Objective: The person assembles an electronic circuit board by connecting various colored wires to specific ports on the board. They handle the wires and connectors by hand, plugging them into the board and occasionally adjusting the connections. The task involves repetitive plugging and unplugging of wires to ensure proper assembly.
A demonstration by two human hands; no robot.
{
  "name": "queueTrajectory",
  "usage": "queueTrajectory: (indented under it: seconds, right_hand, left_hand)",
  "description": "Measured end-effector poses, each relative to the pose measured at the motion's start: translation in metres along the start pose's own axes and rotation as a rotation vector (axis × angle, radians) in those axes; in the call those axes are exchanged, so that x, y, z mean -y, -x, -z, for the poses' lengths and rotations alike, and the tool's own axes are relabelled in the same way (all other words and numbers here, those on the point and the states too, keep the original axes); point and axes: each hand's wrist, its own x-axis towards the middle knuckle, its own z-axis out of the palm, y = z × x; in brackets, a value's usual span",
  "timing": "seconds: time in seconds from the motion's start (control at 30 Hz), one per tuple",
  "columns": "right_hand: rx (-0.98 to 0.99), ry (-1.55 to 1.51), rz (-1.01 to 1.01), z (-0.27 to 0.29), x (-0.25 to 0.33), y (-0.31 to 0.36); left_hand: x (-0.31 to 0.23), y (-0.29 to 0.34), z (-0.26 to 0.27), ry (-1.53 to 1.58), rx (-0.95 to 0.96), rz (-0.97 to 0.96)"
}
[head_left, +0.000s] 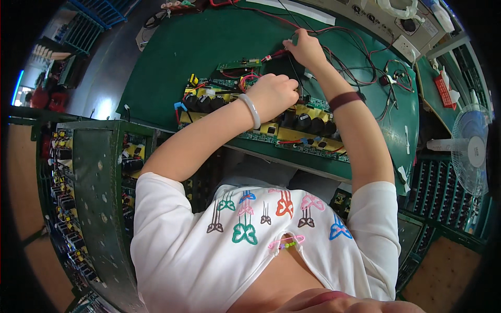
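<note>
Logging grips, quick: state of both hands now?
Left hand: curled over the board; grip hidden.
Right hand: bent near a red lead; can't tell if holding.

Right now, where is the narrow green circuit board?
In the head view, the narrow green circuit board is above and left of centre, over the worktop, beyond and left of the left hand; the right hand is farther right.

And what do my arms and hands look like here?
The sleeves are white and short. The left hand is ungloved, with a smooth, pale bangle at the wrist. The right hand is ungloved too, with a dark maroon band around the forearm.
</note>
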Motion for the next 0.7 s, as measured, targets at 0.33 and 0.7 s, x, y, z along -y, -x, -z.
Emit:
queueTrajectory:
  seconds: [0.33, 0.7]
  right_hand:
    - [0.303, -0.758, -0.351, -0.006, -0.009, -0.035]
    - [0.393, -1.752, -0.334, 0.049, -0.030, 0.001]
  left_hand:
    - [0.002, -0.017, 0.008, -0.034, 0.047, -0.049]
    - [0.080, 0.026, 0.084, -0.026, -0.067, -0.090]
